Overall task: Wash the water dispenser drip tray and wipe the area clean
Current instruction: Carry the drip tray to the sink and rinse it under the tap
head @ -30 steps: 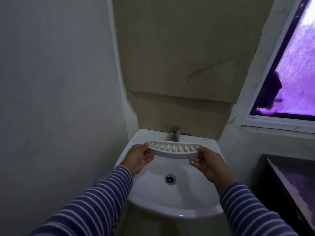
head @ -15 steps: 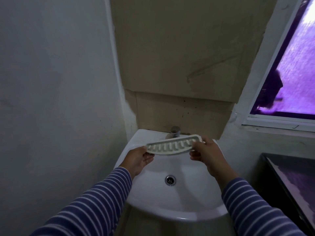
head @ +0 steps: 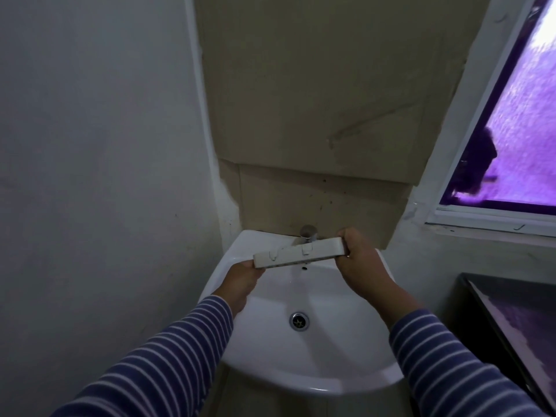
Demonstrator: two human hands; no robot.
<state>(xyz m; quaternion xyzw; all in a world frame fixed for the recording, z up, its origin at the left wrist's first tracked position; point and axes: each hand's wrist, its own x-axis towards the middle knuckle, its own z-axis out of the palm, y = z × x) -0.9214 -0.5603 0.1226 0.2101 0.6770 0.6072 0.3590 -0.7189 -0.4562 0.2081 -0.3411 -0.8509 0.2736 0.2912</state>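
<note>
View from the head camera, read left to right. A plain grey wall (head: 90, 176) fills the left side. The left hand (head: 242, 279), in a striped sleeve (head: 180, 341), grips the lower left end of the drip tray (head: 301, 252); its fingertips are hidden behind the tray. The tray is held in the air over the sink (head: 316, 386), just in front of the tap (head: 308, 231). It is turned on edge with a plain long face toward the camera, its right end the higher. The drain (head: 298, 321) lies open below. The right hand (head: 361, 266) has its fingers curled round the tray's right end. Further right are a window (head: 526, 130) and a dark-topped surface (head: 511, 326).

Step in hand, as judged: the wash, at the stage of tipping or presenting the tray to the tap. Whether water runs cannot be told. The next move likely calls for one hand to let go and work the tap while the other keeps the tray over the basin. Wiping the area appears not yet begun.

Counts: one tray, bearing two small clips on the shown face; one sink; one tap; one drain; two hands; one window.
</note>
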